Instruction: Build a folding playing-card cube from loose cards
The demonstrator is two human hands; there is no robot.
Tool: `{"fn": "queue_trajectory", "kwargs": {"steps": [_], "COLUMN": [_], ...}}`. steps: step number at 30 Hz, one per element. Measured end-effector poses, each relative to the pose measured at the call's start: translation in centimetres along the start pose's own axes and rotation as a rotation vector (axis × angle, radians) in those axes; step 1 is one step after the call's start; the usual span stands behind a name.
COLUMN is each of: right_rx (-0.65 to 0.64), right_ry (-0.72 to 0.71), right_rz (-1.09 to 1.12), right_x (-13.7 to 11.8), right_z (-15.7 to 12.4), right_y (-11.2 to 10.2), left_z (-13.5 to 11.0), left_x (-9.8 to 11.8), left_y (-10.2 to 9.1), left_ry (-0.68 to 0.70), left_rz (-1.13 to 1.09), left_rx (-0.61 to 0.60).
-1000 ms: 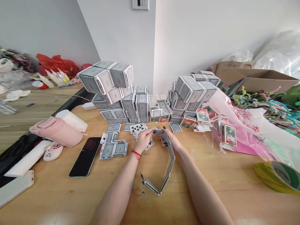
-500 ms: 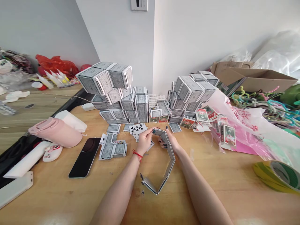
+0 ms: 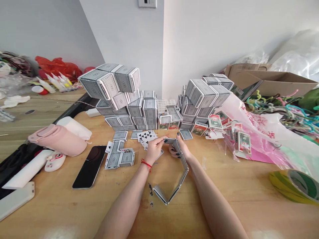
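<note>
Both hands grip a chain of joined playing cards [image 3: 183,162], which bends in a zigzag toward me over the table. My left hand [image 3: 155,147] pinches the chain's far left end between thumb and fingers. Wrapped around its upper right part, my right hand [image 3: 180,149] has the thumb up on the card and the fingers curled behind. The near end of the chain folds into a V close to my left forearm. Beyond my left hand lie loose face-up cards [image 3: 146,136]. Small folded card pieces [image 3: 116,158] sit to the left.
Stacked card blocks rise at the back left [image 3: 109,83] and back right [image 3: 203,94]. A black phone [image 3: 89,167] and a pink bottle [image 3: 58,139] lie left. At right are card boxes [image 3: 243,142], a plastic bag [image 3: 264,127], tape roll [image 3: 294,186] and cardboard box [image 3: 279,81].
The chain's right bend has shifted slightly outward to the right, and its held far end has tilted a little. Both hands keep their hold.
</note>
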State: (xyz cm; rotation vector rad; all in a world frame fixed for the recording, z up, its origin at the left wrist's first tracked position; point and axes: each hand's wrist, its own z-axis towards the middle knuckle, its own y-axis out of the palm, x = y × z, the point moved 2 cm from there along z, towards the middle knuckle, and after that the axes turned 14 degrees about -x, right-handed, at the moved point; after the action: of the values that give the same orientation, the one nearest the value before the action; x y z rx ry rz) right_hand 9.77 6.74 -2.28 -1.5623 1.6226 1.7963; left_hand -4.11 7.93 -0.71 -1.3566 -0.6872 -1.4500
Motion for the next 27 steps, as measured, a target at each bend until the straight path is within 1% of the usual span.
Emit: {"fn": "queue_trajectory", "kwargs": {"steps": [3, 5, 7, 9, 11, 13, 16, 18, 20, 23, 25, 27], "right_rx": [0.038, 0.126, 0.188, 0.232, 0.285, 0.353, 0.445, 0.498, 0.578, 0.686, 0.718, 0.721], "right_ry": [-0.053, -0.149, -0.214, -0.257, -0.324, -0.405, -0.473, -0.479, -0.486, -0.513, -0.525, -0.517], "right_rz": [0.041, 0.063, 0.066, 0.056, 0.041, 0.018, -0.007, -0.032, -0.104, -0.294, -0.380, -0.405], "right_x": [-0.1, -0.3, -0.5, -0.5, -0.7, -0.9, -1.1, -1.3, -1.4, -1.7, -1.9, -1.9], "right_z": [0.0, -0.1, -0.1, -0.1, -0.2, -0.3, -0.5, -0.7, -1.0, -1.6, -1.8, -1.9], "right_y": [0.3, 0.4, 0.6, 0.7, 0.6, 0.2, -0.6, -1.1, -1.6, -2.0, -2.2, -2.2], "left_z": [-0.1, -0.1, -0.1, -0.1, 0.0, 0.0, 0.0, 0.0, 0.0, 0.1, 0.0, -0.2], "left_x": [0.1, 0.4, 0.8, 1.1, 1.2, 1.0, 0.2, -0.3, -0.6, -0.4, 0.1, 0.8], "left_y": [0.7, 1.1, 1.4, 1.3, 0.8, 0.0, -1.4, -2.1, -2.4, -2.4, -2.1, -1.7], "left_ry": [0.007, 0.017, 0.034, 0.049, 0.057, 0.046, -0.023, -0.059, -0.060, -0.035, -0.005, -0.003], "left_rz": [-0.010, -0.037, -0.091, -0.155, -0.180, -0.149, -0.036, 0.084, 0.237, 0.464, 0.574, 0.668], "left_rx": [-0.104, -0.174, -0.217, -0.228, -0.187, -0.076, 0.130, 0.202, 0.222, 0.211, 0.220, 0.238]}}
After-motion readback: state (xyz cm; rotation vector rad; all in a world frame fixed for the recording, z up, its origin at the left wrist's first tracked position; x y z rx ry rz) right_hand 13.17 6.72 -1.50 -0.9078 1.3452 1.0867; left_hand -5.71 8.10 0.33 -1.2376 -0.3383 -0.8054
